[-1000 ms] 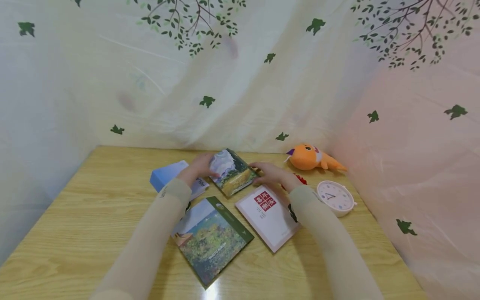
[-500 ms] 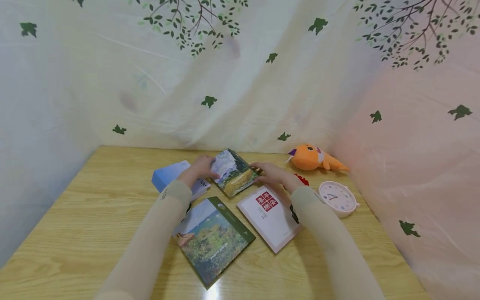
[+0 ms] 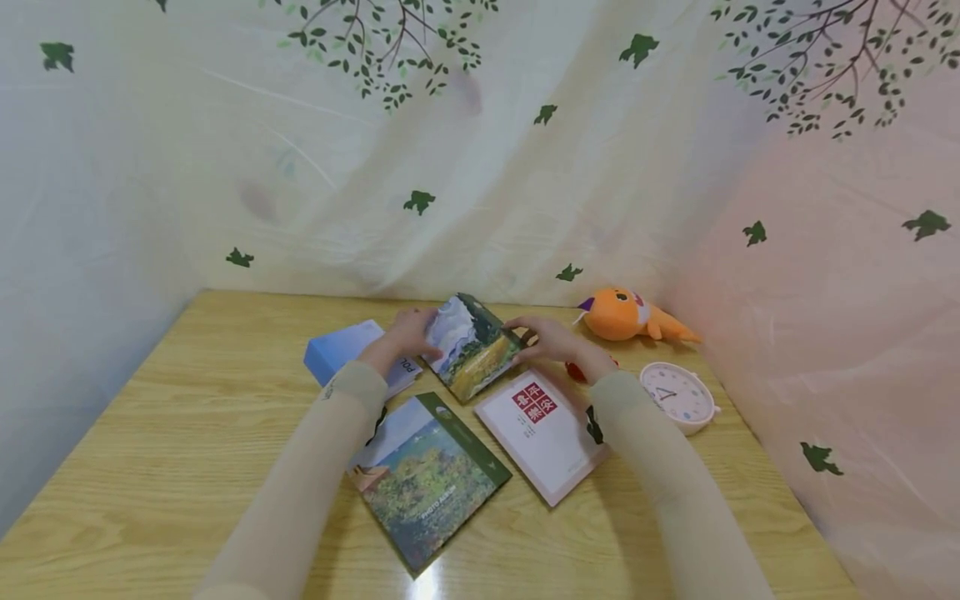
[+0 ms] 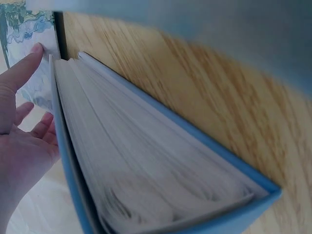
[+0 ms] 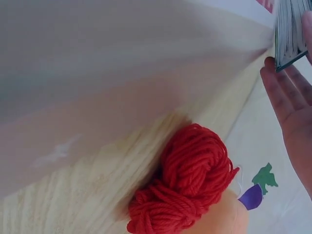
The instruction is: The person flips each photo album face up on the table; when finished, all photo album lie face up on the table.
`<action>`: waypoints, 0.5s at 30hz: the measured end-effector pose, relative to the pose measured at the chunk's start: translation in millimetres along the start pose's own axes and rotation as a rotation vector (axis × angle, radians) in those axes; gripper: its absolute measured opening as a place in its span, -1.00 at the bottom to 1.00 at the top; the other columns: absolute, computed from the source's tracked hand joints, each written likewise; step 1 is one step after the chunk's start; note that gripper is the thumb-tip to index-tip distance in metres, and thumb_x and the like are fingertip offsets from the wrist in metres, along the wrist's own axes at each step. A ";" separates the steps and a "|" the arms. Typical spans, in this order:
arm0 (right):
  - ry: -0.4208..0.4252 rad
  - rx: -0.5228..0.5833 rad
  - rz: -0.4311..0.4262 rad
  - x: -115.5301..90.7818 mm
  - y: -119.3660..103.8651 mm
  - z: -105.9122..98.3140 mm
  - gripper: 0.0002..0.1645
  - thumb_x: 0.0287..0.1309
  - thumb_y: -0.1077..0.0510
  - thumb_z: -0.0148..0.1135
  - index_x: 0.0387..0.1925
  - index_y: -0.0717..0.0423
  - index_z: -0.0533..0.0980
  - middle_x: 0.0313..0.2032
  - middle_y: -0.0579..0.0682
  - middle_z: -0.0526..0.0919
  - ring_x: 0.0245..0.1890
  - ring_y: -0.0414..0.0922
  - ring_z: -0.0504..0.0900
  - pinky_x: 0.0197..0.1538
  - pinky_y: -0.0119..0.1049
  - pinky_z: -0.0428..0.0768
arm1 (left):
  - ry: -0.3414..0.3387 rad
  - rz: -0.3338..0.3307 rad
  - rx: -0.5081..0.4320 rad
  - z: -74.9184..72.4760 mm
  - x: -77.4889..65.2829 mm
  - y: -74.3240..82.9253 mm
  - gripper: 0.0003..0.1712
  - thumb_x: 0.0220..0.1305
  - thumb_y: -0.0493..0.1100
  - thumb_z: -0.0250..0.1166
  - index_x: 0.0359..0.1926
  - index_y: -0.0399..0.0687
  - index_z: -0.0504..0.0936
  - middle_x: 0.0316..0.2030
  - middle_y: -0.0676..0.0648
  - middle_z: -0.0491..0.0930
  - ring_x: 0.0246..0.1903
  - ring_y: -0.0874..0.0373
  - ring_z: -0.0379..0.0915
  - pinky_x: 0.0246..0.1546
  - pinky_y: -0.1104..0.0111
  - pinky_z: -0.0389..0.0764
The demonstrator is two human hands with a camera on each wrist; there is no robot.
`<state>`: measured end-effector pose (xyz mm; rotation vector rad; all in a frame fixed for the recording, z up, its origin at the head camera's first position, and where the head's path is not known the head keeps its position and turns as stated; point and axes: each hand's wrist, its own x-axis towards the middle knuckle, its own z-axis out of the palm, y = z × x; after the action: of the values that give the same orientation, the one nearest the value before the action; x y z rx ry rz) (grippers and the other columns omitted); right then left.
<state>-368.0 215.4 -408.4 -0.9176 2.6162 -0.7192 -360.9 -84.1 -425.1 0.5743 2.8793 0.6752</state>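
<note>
A photo album with a painted landscape cover [image 3: 472, 354] is held between both hands at the back middle of the table, slightly raised. My left hand [image 3: 408, 335] grips its left edge; in the left wrist view the thumb lies on the painted cover [image 4: 29, 36], other fingers at its edge. From the right, my right hand [image 3: 551, 342] holds the opposite edge. In the right wrist view its fingers reach under the album's page block [image 5: 291, 34], and the thumb is on the other side, partly cut off. A blue album [image 3: 341, 350] lies beneath the left forearm.
A green-edged photo album [image 3: 438, 487] and a white book with red characters [image 3: 540, 442] lie nearer. Red yarn [image 5: 195, 161] sits by the right wrist. An orange plush toy [image 3: 615, 315] and a round pink clock [image 3: 678, 396] stand right. A leaf-printed curtain [image 3: 480, 208] hangs behind.
The painted album has risen slightly off the table between the hands. The right hand has shifted a little up and right with it. The other things have stayed in place.
</note>
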 end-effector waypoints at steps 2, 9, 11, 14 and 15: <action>0.002 0.012 0.020 -0.7 -1.2 -2.9 -0.23 -0.01 0.03 0.43 0.27 -0.09 0.36 0.25 0.04 0.41 0.09 0.03 0.52 0.19 -0.03 0.47 | 0.009 -0.007 0.001 0.1 1.2 0.7 -0.04 0.06 -0.03 0.43 0.37 -0.30 0.17 0.28 -0.33 0.28 0.30 -0.27 0.07 0.36 0.00 0.05; 0.020 0.021 0.045 -1.5 -7.4 -8.8 -0.23 -0.05 -0.02 0.45 0.25 -0.17 0.39 0.26 -0.01 0.40 0.13 0.02 0.47 0.15 -0.07 0.51 | 0.017 -0.064 -0.044 -1.7 1.0 2.7 -0.02 0.08 -0.02 0.41 0.39 -0.30 0.12 0.32 -0.34 0.22 0.34 -0.28 0.01 0.36 0.01 0.07; 0.024 0.023 0.026 -1.4 -9.2 -9.8 -0.23 -0.05 -0.02 0.44 0.25 -0.15 0.40 0.28 0.00 0.37 0.15 0.03 0.46 0.16 -0.07 0.50 | 0.032 -0.060 -0.060 -2.6 0.6 3.1 -0.02 0.07 -0.04 0.42 0.39 -0.32 0.13 0.32 -0.34 0.21 0.34 -0.28 0.01 0.36 0.01 0.07; 0.029 0.028 -0.001 -1.7 -11.4 -11.3 -0.24 -0.04 -0.02 0.43 0.25 -0.13 0.41 0.31 0.02 0.33 0.17 0.06 0.43 0.18 -0.08 0.49 | 0.069 -0.043 -0.093 -4.3 0.6 2.9 -0.01 0.04 -0.08 0.44 0.38 -0.34 0.14 0.33 -0.35 0.19 0.34 -0.28 0.01 0.36 0.00 0.06; 0.034 0.032 -0.011 -1.7 -12.4 -11.9 -0.25 -0.04 -0.01 0.43 0.25 -0.12 0.41 0.31 0.02 0.32 0.19 0.06 0.42 0.18 -0.08 0.49 | 0.079 -0.039 -0.102 -4.9 0.8 2.8 0.00 0.02 -0.09 0.45 0.38 -0.34 0.13 0.33 -0.35 0.19 0.34 -0.28 0.00 0.37 0.01 0.05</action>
<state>-365.3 212.5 -391.6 -0.9187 2.6230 -0.7830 -361.8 -83.4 -419.5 0.4874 2.8990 0.8509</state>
